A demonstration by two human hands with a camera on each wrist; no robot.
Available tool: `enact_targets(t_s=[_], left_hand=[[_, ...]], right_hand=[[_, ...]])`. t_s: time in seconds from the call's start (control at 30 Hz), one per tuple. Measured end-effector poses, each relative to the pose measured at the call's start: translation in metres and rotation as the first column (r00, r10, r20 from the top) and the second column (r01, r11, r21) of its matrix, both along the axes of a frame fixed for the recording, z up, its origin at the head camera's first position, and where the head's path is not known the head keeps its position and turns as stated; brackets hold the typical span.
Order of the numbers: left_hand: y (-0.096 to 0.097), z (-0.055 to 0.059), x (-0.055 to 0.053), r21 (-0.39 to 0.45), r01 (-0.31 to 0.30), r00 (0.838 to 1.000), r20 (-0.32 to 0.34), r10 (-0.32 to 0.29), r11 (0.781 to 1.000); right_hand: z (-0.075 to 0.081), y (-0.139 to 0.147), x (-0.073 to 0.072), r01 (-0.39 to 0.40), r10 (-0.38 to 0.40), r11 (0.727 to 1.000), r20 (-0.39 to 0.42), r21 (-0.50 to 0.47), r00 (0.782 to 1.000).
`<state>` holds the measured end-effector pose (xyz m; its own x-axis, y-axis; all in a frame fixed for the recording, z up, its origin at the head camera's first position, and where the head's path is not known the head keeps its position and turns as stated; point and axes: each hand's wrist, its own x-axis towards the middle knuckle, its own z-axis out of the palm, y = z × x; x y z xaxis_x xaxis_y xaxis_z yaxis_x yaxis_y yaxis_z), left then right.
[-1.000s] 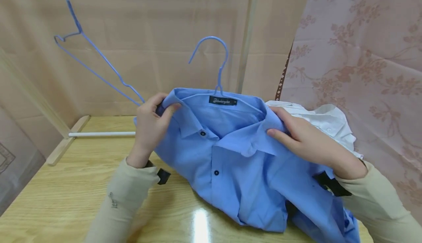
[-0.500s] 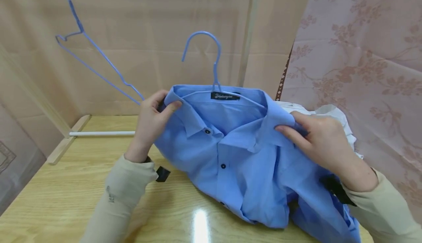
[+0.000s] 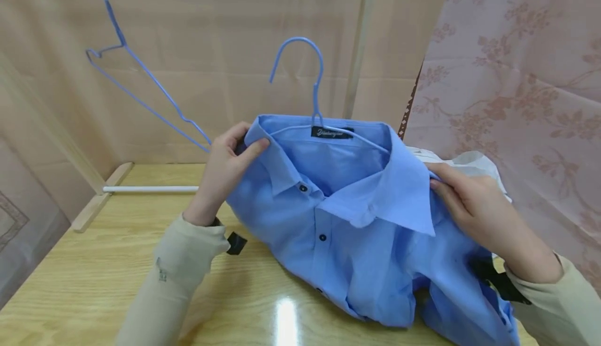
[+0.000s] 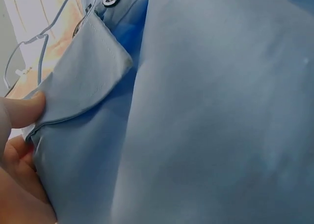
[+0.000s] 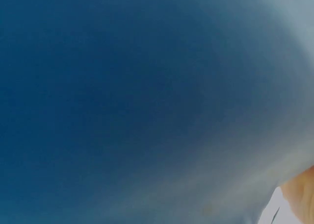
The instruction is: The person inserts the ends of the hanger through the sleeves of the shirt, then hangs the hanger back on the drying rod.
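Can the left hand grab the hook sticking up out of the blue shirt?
Probably yes. The hook stands bare above the collar, and nothing seems to block the left hand. But that hand pinches the collar, so it would likely have to let go first.

Black neck label [image 3: 332,133] in blue shirt [image 3: 371,267]: pale script, illegible. Small print [image 3: 161,270] on left sleeve [image 3: 185,254]: unreadable.

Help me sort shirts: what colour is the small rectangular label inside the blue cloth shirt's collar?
The label is black with pale lettering; best view: head.
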<state>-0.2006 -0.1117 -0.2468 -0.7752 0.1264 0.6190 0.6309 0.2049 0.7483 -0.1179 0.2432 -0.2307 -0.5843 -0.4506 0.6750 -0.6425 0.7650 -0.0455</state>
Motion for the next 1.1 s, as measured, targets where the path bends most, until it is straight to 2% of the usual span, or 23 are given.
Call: enact_targets(t_s=[0.13,0.27,0.33,0.43,0.6,0.7,0.87,1.0,1.1], left_hand=[[0.003,0.013,0.0,-0.131,-0.066,0.996,0.05,0.073,0.989],[0.008,0.026,0.002,-0.319,-0.129,0.98,0.105,0.17,0.939],[0.012,0.032,0.004,-0.377,-0.148,0.972,0.115,0.205,0.914],[0.015,0.035,0.004,-0.391,-0.167,0.971,0.093,0.22,0.905],[0.014,0.043,0.004,-0.41,-0.203,0.972,0.029,0.235,0.889],[0.008,0.051,0.003,-0.445,-0.196,0.971,0.037,0.236,0.874],[-0.002,0.068,0.002,-0.478,-0.182,0.969,0.063,0.24,0.86],[-0.01,0.084,0.002,-0.509,-0.214,0.961,0.041,0.272,0.834],[-0.017,0.096,0.003,-0.53,-0.241,0.95,0.043,0.31,0.813]], right_hand=[[0.001,-0.008,0.004,0.022,-0.022,1.0,-0.066,-0.003,0.998],[0.002,-0.016,0.002,0.047,-0.048,0.999,-0.129,-0.011,0.99],[0.001,-0.02,-0.001,0.055,-0.059,0.998,-0.163,-0.029,0.985],[-0.001,-0.025,-0.008,0.062,-0.076,0.996,-0.215,-0.07,0.974],[-0.004,-0.039,-0.019,0.068,-0.108,0.984,-0.245,-0.168,0.963],[-0.007,-0.05,-0.027,0.051,-0.112,0.971,-0.25,-0.236,0.962],[-0.008,-0.068,-0.038,0.01,-0.092,0.953,-0.258,-0.303,0.962],[-0.003,-0.079,-0.05,-0.031,-0.066,0.939,-0.266,-0.344,0.962],[0.001,-0.088,-0.059,-0.059,-0.046,0.931,-0.276,-0.359,0.96]])
